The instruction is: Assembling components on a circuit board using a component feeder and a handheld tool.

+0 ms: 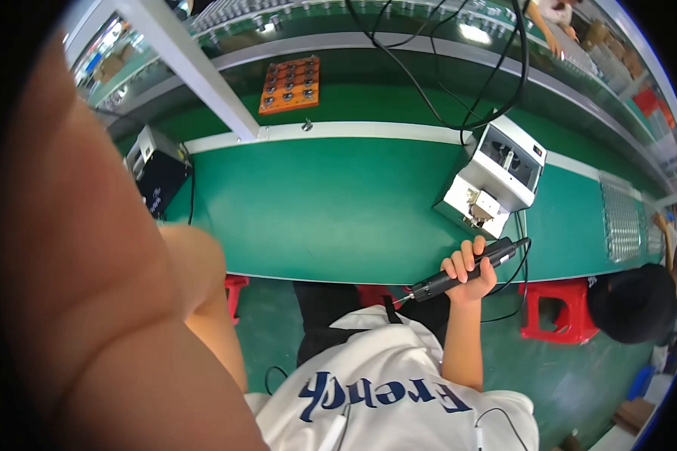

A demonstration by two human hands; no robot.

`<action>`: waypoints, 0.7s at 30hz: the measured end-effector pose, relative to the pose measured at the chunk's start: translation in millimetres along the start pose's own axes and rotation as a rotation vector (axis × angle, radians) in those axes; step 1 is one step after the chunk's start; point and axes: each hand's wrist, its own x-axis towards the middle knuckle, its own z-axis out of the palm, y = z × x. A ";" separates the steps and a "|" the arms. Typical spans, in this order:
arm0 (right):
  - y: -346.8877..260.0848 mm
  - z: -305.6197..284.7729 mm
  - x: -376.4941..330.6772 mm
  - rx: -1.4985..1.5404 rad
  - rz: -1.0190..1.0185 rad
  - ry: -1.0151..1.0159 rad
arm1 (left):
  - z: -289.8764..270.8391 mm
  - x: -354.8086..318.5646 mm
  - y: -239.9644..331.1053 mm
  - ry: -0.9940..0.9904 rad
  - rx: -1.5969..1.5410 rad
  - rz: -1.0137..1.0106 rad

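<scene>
The right hand has its fingers wrapped around a black electric screwdriver at the table's near edge, its long axis slanting tip-first down-left, while the left hand looms farther off, finger state unclear.

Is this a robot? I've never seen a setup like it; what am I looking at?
No robot: just a person with bare hands. The camera sits on their head, looking down, and its wide lens bends straight edges. The huge blurry shape is their left hand, very near the lens; whether it holds anything doesn't show. The right hand grips a black corded power screwdriver. On the green bench stand a pale boxy machine and, far left, a dark box. Beyond lies an orange tray of metal parts.
</scene>
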 end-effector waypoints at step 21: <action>-1.3 0.5 0.9 -0.009 0.020 0.002 | 62.9 -253.5 -120.6 0.039 0.183 -1.232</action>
